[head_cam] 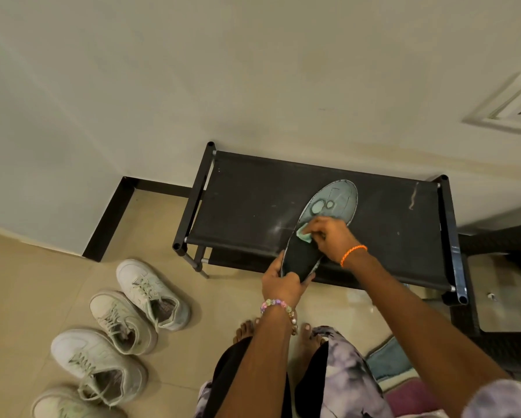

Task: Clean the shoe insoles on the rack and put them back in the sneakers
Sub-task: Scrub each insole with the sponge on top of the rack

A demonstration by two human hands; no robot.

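Observation:
An insole [333, 203], pale green at the toe and black at the heel, lies on the top shelf of the black shoe rack [253, 200], heel end past the front edge. My left hand [280, 282] grips the black heel end. My right hand [331, 236] pinches a small pale green cloth [303, 235] and presses it on the insole's middle. Several white sneakers stand on the floor at lower left: one [152, 292], another [122, 321], a third [98, 366], and one cut off by the bottom edge [63, 404].
The rack stands against a cream wall with a socket plate [515, 108] at the right. A lower rack shelf shows beneath. My bare feet [309, 331] are on the tiled floor, with rugs [392, 360] at lower right.

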